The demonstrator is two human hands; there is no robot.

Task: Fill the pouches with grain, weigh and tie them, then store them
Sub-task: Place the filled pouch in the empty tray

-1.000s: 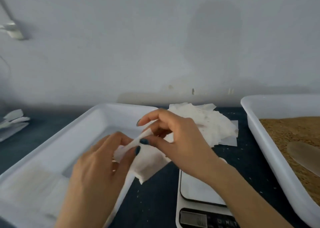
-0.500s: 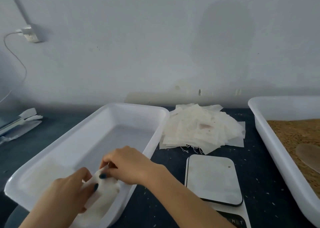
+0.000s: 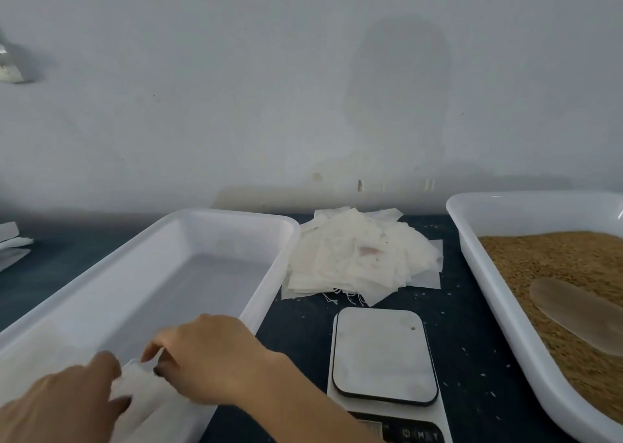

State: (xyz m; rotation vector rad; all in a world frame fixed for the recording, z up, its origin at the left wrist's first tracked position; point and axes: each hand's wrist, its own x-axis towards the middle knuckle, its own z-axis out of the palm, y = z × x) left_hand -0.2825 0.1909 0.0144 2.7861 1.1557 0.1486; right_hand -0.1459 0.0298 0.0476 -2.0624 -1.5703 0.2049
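White soft fabric pouch [image 3: 141, 392] hangs between the 2 hands, over the near corner of the white rectangular plastic tray [image 3: 236, 215] that stretches beyond the fingers. Fingers of the right hand [image 3: 209, 358] pinch its top; those of the left hand [image 3: 57, 405] clamp its side. This looks like storing: lower it flat onto the tray floor, then release both grips gently.

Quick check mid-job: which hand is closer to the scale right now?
Right. The right hand is over the near corner of the white tray, just left of the scale; the left hand sits farther left, beyond the pouch both hands pinch.
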